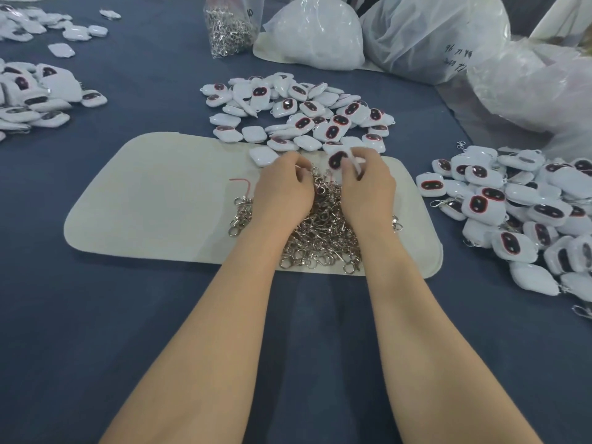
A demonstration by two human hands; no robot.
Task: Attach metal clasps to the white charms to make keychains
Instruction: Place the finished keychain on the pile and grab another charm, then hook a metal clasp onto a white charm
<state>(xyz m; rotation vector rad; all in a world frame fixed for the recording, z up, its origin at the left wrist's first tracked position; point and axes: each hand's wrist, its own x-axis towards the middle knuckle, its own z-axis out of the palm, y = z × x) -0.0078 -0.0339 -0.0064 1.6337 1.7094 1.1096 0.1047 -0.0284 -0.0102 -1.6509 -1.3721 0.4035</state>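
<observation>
Two bare forearms are reaching out from the near edge, side by side over the dark blue tablecloth (pixel 96 315). Their hands are working above a heap of metal clasps (pixel 320 232) lying on a cream mat (pixel 153 200).

The left hand (pixel 282 190) is curling its fingers down at the far end of the heap. I cannot tell whether it is pinching a clasp, as its fingertips are tucked out of sight. The right hand (pixel 368 187) is gripping a white charm (pixel 338 159) between thumb and fingers, just over the mat's far edge.

The charm is looking small, light and glossy, so probably slippery. Gripping it by its flat faces seems best, since that is leaving its little loop free. The clasps are looking stiff and hooked together, so lifting one is likely dragging its neighbours along.

The left part of the mat is offering working room, with only a red cord (pixel 240 184) lying there. On the right, a pile of finished keychains (pixel 512 203) is crowding near the mat's edge. Beyond the hands, loose charms (pixel 304 113) are spilling onto the mat's far edge, and another pile of charms (pixel 32 100) is sitting well apart at the far left. Farthest off, a bag of clasps (pixel 227 30) is standing beside bulging plastic sacks (pixel 317 30).
</observation>
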